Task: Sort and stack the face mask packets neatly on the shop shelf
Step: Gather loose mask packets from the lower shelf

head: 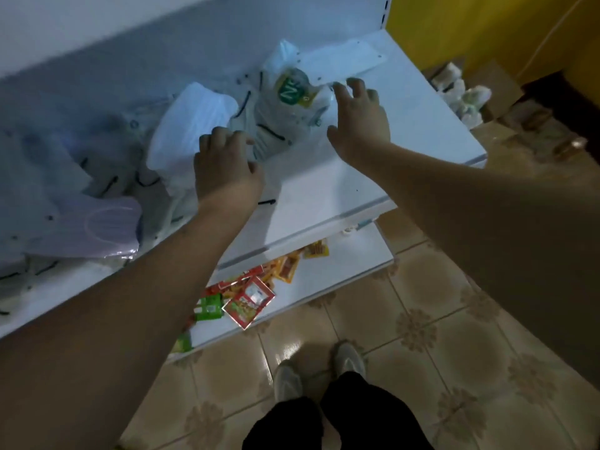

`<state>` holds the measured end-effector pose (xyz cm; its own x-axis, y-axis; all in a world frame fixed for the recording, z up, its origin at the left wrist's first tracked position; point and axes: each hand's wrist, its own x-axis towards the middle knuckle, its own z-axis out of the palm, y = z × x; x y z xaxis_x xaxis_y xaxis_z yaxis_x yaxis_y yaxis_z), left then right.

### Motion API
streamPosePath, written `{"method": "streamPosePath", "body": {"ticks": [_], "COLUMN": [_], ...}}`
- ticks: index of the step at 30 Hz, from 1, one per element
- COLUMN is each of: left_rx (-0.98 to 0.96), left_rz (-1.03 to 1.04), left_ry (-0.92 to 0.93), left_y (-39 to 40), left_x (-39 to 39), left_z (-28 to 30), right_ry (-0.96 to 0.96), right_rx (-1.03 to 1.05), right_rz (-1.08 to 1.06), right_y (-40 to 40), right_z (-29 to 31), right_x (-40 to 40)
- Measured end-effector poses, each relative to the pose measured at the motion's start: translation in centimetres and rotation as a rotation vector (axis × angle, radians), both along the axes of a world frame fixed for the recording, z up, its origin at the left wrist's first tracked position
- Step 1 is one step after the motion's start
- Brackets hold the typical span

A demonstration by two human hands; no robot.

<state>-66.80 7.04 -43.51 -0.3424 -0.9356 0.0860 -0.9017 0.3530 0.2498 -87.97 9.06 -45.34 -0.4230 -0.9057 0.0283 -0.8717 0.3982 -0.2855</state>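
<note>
From the head camera, the left hand [224,167] is resting curled on a white mask packet [191,125] on the white shelf [324,196]. The right hand [360,118], fingers spread and holding nothing, is reaching over a clear packet with a green label [292,95]. A lilac mask packet [107,225] is lying further left, and snack sachets [250,300] are sitting on the lower shelf [324,280]

Red, orange and green snack sachets [250,295] lie scattered on a lower white shelf [324,280]. Below is a beige tiled floor with a flower pattern [454,336]. A yellow wall [470,27] rises at upper right, with cardboard boxes [500,82] and white bundles [464,92] at its base.
</note>
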Motion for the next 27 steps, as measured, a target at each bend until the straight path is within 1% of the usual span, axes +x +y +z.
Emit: {"method": "streamPosePath", "body": {"ticks": [2,4,6,8,10,12,16,17,19,22,23,25,26,27], "left_rx": [-0.027,-0.015,0.006,-0.016,-0.042,-0.045,-0.034,-0.036,-0.021,0.020,0.050,0.104,0.085,0.038], "left_rz": [-0.003,0.022,0.025,-0.007,-0.038,-0.036,-0.005,-0.016,-0.068,-0.248,-0.292,-0.317,-0.320,-0.323], "left_ry": [0.023,0.050,0.067,0.102,0.168,0.226,0.412,0.424,0.365,0.225,0.154,-0.058,-0.158,-0.216], "left_y": [-1.3,-1.7,-1.6,-1.3,-1.2,-1.3,-2.4,-2.9,-4.0,-5.7,-6.2,-7.1,-7.4,-7.7], "left_x": [-1.0,-1.7,-2.3,-2.8,-3.2,-3.8,-5.7,-6.1,-7.0,-8.5,-9.0,-9.5,-9.7,-9.9], "left_z": [-1.0,-2.1,-3.2,-4.0,-4.4,-4.1,-2.8,-2.5,-2.1,-2.1,-2.3,-2.7,-2.9,-3.0], "right_ry": [0.087,0.157,0.158,0.123,0.192,0.252,0.172,0.149,0.116,0.156,0.159,0.147,0.139,0.116], "right_rx": [-0.010,-0.032,-0.033,-0.040,-0.115,-0.193,-0.260,-0.269,-0.281,-0.292,-0.294,-0.293,-0.281,-0.260], "right_rz": [0.117,0.225,0.234,0.187,0.193,0.254,0.339,0.352,0.358,0.364,0.360,0.344,0.333,0.312], "right_y": [-1.6,-3.1,-4.3,-5.0,-5.2,-4.9,-3.3,-2.7,-1.3,1.9,3.1,5.1,5.9,6.5], "right_z": [-1.2,-2.2,-2.8,-2.8,-2.4,-1.8,-0.3,-0.2,-0.6,-2.3,-2.9,-4.0,-4.4,-4.6], "right_x": [-1.1,-1.8,-2.4,-3.0,-3.4,-3.7,-3.9,-4.0,-4.4,-5.5,-5.9,-6.7,-7.0,-7.2]}}
